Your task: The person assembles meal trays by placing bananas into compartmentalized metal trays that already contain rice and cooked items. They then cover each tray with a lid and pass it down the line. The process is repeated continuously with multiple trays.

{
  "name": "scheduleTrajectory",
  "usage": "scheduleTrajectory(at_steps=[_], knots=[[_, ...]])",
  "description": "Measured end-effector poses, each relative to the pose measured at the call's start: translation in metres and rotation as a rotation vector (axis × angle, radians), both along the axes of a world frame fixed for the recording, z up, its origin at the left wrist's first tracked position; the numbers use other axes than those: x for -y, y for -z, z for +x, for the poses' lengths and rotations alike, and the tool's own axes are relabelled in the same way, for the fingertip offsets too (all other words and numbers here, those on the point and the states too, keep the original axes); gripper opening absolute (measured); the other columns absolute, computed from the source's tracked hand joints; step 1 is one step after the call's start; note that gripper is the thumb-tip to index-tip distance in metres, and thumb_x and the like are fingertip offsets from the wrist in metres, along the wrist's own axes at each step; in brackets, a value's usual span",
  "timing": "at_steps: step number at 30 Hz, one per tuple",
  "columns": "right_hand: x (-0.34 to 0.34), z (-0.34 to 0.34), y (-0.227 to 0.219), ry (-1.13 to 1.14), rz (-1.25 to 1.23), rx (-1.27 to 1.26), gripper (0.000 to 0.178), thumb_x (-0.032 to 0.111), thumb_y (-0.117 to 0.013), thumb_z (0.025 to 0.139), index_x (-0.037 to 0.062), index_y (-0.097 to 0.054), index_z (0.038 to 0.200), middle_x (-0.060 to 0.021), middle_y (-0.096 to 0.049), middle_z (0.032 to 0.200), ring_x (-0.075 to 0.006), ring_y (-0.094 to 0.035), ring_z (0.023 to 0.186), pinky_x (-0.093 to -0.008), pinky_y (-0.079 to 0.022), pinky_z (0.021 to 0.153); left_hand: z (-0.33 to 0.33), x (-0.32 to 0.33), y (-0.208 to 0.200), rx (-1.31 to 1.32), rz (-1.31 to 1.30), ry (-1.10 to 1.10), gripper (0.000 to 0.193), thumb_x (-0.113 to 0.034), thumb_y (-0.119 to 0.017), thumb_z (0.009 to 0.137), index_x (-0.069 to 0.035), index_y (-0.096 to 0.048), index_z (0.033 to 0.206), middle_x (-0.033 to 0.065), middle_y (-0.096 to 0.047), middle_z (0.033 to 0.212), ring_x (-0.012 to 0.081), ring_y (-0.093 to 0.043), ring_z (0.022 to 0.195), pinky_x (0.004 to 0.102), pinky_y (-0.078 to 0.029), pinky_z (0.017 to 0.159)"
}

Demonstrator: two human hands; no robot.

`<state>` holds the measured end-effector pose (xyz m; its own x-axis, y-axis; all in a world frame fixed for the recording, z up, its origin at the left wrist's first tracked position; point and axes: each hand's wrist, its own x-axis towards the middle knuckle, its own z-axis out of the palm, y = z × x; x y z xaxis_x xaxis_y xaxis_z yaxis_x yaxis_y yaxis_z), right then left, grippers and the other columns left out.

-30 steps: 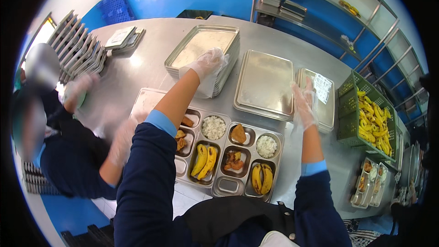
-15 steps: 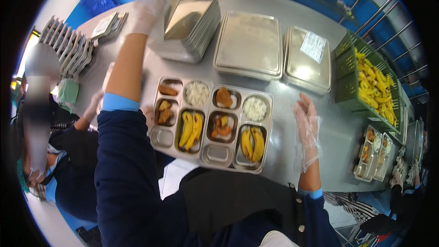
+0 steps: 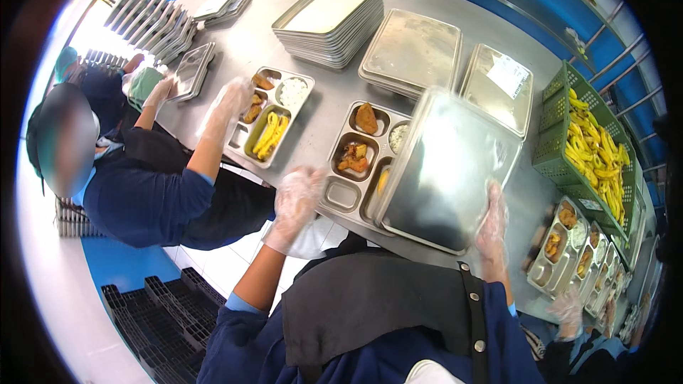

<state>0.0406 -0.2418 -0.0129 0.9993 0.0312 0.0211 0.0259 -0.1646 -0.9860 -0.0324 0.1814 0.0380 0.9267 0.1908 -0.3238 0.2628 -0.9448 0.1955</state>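
A compartment steel food tray [image 3: 356, 160] with fried pieces and rice lies on the steel table [image 3: 320, 110] in front of me. A flat steel lid [image 3: 445, 171] is tilted over the tray's right half. My right hand [image 3: 492, 226], in a clear glove, grips the lid's near right edge. My left hand [image 3: 297, 198], also gloved, hovers with fingers spread at the tray's near left corner and holds nothing. To the left, a co-worker's gloved hand [image 3: 228, 103] rests on a second filled tray [image 3: 272, 117].
Stacks of steel lids [image 3: 331, 18] [image 3: 413, 53] [image 3: 501, 82] stand at the back of the table. A green crate of yellow fried food [image 3: 590, 146] is at the right, with several filled trays [image 3: 569, 242] and another person's gloved hand [image 3: 569, 311] below it. Upright trays [image 3: 149, 18] stand far left.
My left hand took a lid off the stack and came back to the tray's corner. The lid now hangs over the tray in my right hand. One filled tray slid left to the co-worker.
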Motion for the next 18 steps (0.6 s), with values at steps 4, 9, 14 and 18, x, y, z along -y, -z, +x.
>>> scheduleTrajectory(at_steps=[4,9,14,18], knots=[[0.005,-0.027,0.037,0.010,0.787,-0.766,0.053,0.039,-0.059,0.110,0.0062,-0.051,0.151,-0.0168,-0.064,0.135,-0.0308,-0.059,0.135,-0.0485,-0.049,0.115,-0.001,-0.019,0.069,-0.092,-0.271,-0.317,0.055,-0.042,-0.042,0.109,0.000,-0.060,0.140,0.0250,-0.067,0.130,0.0401,-0.064,0.121,0.0473,-0.052,0.098],[-0.089,0.005,0.052,0.064,0.362,-0.522,0.070,0.046,-0.069,0.101,0.0028,-0.047,0.151,-0.0159,-0.066,0.129,-0.0287,-0.067,0.112,-0.0410,-0.057,0.092,0.044,-0.026,0.117,0.115,-0.559,-0.361,0.098,-0.077,-0.030,0.105,0.011,-0.069,0.121,0.0309,-0.072,0.114,0.0441,-0.065,0.113,0.0496,-0.048,0.099],[-0.156,0.044,0.068,0.160,0.331,-0.505,0.071,0.047,-0.070,0.101,0.0017,-0.044,0.149,-0.0139,-0.067,0.119,-0.0238,-0.066,0.100,-0.0399,-0.057,0.081,0.055,-0.026,0.098,0.138,-0.743,-0.379,0.067,-0.059,-0.039,0.109,-0.001,-0.063,0.133,0.0200,-0.073,0.098,0.0311,-0.068,0.094,0.0455,-0.053,0.086],[-0.161,0.038,0.057,0.110,0.174,-0.400,0.061,0.044,-0.068,0.102,0.0040,-0.047,0.144,-0.0115,-0.066,0.117,-0.0204,-0.062,0.102,-0.0411,-0.056,0.087,0.048,-0.018,0.088,0.192,-0.835,-0.308,0.068,-0.057,-0.057,0.104,0.008,-0.068,0.119,0.0188,-0.071,0.087,0.0283,-0.064,0.084,0.0448,-0.052,0.082]])
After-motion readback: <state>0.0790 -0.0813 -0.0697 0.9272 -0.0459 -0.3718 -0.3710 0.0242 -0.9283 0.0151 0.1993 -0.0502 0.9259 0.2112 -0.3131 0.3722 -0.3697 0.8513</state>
